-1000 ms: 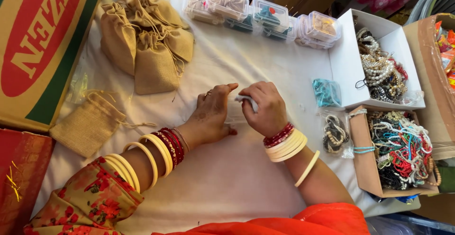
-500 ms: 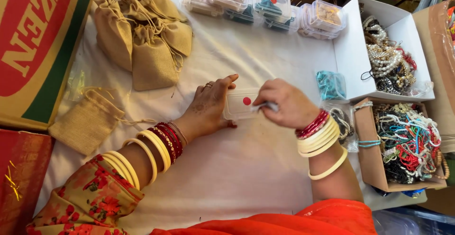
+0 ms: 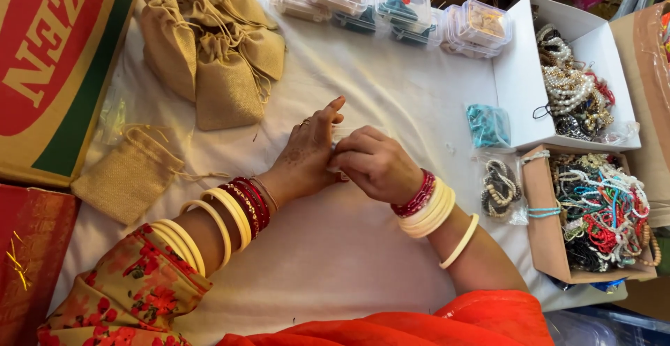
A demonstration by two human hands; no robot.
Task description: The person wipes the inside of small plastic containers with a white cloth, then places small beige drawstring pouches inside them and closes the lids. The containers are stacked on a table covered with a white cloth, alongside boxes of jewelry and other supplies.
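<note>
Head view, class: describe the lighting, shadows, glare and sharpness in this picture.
Head view: soft, even light; only faint shadows on the white cloth under the left hand and right hand; mild glare on the clear plastic boxes; hands sharp, no evident blur.

A small, flat, clear plastic packet (image 3: 340, 136) lies on the white cloth between both hands, touching them. Fingers cover most of it, so only a pale sliver shows, and its contents cannot be made out
</note>
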